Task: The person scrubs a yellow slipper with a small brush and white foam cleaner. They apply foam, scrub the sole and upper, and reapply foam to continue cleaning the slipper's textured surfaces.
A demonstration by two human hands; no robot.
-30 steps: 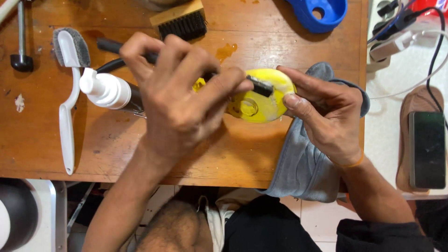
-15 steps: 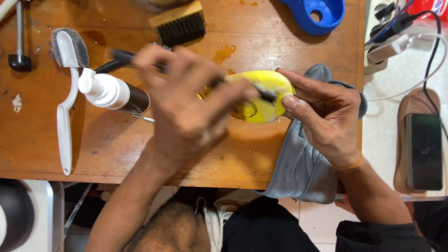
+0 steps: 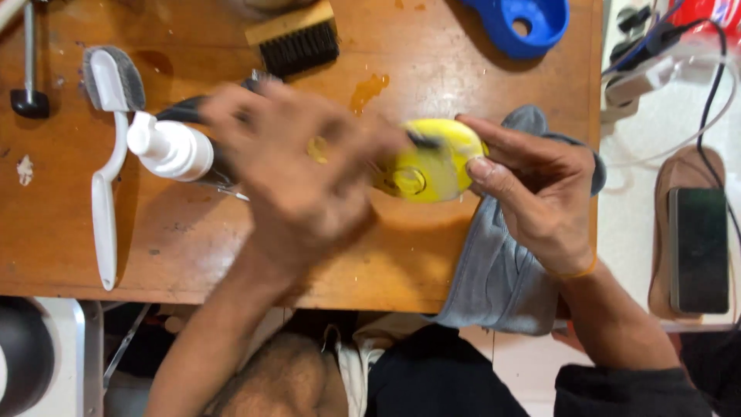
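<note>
- Right hand [image 3: 540, 193] pinches a smooth, rounded yellow piece [image 3: 428, 161] over a grey cloth [image 3: 494, 270] on the wooden table [image 3: 193, 247].
- Left hand [image 3: 297, 166], motion-blurred, has fingers curled around a dark-bristled brush [image 3: 424, 140] on the piece.
- At its 9 o'clock: white bottle [image 3: 166, 147], white plastic brush [image 3: 108, 162].

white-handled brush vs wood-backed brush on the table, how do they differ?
The white brush has a long curved plastic handle; the wooden brush is a short block with no handle. The white brush lies lengthwise by the spray bottle; the wooden brush sits tilted at the far edge. Both lie untouched on the table.
</note>
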